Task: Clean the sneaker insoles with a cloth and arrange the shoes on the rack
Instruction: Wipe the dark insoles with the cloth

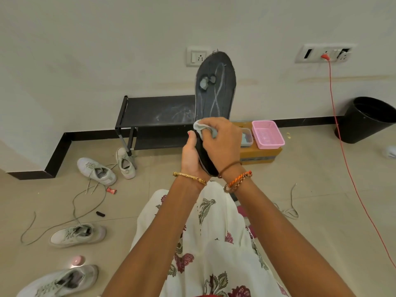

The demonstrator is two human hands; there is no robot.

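Note:
A worn black insole (215, 91) with holes near its toe stands upright in front of me. My left hand (191, 156) grips its heel end from the left. My right hand (221, 142) holds a pale grey cloth (202, 127) pressed against the insole's middle. The black two-shelf shoe rack (154, 113) stands against the wall behind the insole. Several pale sneakers lie on the floor to the left: two near the rack (96, 170) (126, 162) and two closer to me (78, 235) (57, 282).
A pink basket (267, 133) and a clear box sit on a cardboard box (260, 155) right of the rack. A black bin (368, 120) stands far right, with an orange cable (342, 151) running down from the wall socket. Loose laces (289, 211) lie on the floor.

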